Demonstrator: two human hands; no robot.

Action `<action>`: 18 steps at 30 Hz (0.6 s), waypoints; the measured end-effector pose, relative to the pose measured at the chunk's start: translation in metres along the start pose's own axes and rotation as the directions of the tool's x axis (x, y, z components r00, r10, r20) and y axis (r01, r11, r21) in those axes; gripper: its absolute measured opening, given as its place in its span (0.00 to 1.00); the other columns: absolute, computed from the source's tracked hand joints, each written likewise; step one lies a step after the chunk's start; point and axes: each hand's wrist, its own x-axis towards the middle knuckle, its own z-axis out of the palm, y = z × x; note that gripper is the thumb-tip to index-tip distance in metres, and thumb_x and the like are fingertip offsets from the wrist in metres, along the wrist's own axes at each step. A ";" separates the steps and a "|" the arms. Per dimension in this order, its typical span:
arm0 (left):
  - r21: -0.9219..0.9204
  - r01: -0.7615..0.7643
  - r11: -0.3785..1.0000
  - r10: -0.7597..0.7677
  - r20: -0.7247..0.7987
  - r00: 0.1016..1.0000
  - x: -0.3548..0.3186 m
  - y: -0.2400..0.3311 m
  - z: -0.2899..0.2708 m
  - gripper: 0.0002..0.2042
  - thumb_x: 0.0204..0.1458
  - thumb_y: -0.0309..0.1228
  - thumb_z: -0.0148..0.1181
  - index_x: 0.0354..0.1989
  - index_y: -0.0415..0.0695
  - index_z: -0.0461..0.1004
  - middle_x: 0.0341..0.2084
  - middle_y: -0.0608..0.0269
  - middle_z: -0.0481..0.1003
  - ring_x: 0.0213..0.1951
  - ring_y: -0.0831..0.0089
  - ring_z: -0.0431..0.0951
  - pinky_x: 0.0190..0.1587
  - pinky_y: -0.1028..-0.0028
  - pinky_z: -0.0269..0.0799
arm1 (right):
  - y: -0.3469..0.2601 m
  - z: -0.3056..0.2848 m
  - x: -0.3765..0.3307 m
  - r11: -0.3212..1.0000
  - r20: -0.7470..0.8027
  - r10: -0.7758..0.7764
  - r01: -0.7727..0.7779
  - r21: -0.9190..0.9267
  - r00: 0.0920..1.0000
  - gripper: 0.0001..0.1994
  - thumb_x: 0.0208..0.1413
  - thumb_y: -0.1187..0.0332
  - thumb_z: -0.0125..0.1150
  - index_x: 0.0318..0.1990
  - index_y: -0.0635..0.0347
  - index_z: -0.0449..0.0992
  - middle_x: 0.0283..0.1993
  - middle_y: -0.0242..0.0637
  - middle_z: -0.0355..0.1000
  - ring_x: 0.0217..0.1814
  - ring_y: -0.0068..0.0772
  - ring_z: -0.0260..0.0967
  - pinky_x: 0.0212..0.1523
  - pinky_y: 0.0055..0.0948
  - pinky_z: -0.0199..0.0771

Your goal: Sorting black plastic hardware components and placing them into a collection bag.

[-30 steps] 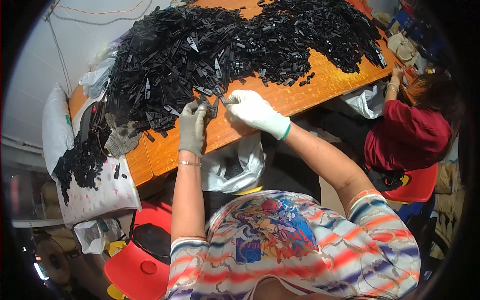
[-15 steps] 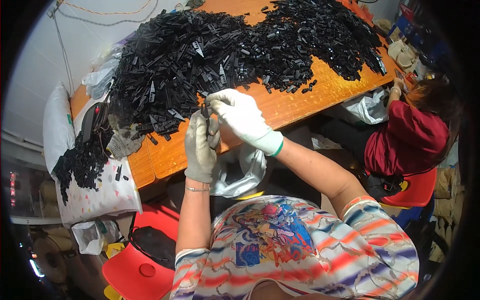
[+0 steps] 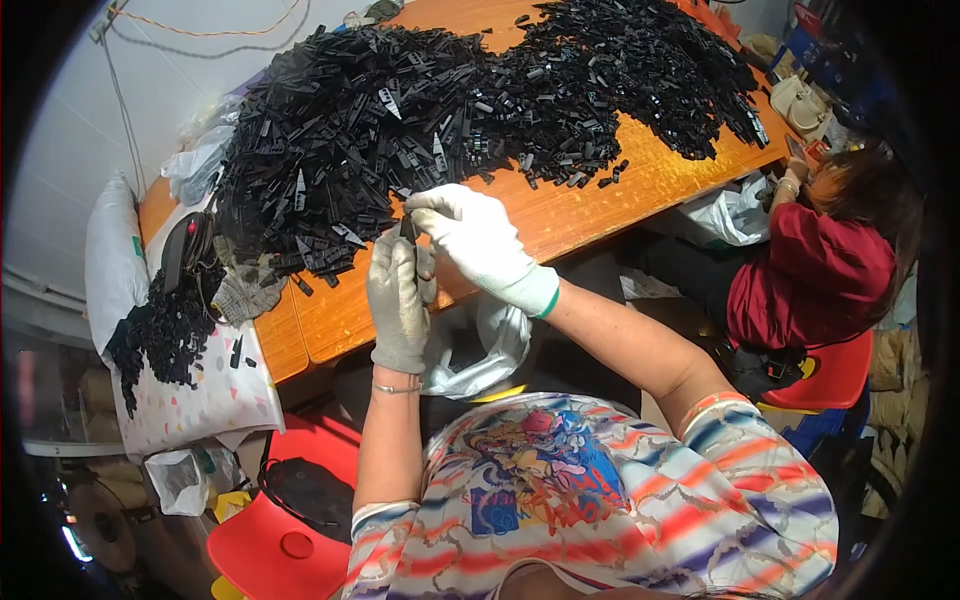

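My left hand [image 3: 398, 305], in a worn white knit glove, is closed round a small black plastic piece [image 3: 407, 229] that stands up from its fingers. My right hand [image 3: 480, 245], gloved in white with a green cuff edge, pinches at the upper end of the same piece. Its exact shape is mostly hidden by the fingers. Just beyond my hands lies a large heap of long, pointed black plastic pieces [image 3: 330, 130] on the orange-brown wooden table [image 3: 560, 215]. A heap of smaller black pieces [image 3: 570, 135] adjoins it on the right.
A grey glove [image 3: 245, 285] and a small black pile [image 3: 165, 335] lie at the left. Below my hands hangs a white plastic bag [image 3: 490, 355]. A red chair [image 3: 285, 545] stands lower left. At right sits a person in a dark red top [image 3: 810, 270] by another white bag [image 3: 735, 215].
My hands stay together on the black piece, with only a slight shift of the fingers. The whole view has moved a little.
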 end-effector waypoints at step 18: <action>0.251 0.072 0.965 -0.013 -0.231 0.973 -0.007 -0.020 0.006 0.12 0.63 0.32 0.45 0.33 0.39 0.71 0.17 0.75 0.62 0.18 0.87 0.59 0.19 0.81 0.54 | 0.020 -0.012 0.006 0.570 0.423 -0.332 0.537 -0.622 0.843 0.07 0.52 0.63 0.56 0.31 0.56 0.69 0.22 0.45 0.70 0.25 0.53 0.71 0.26 0.47 0.71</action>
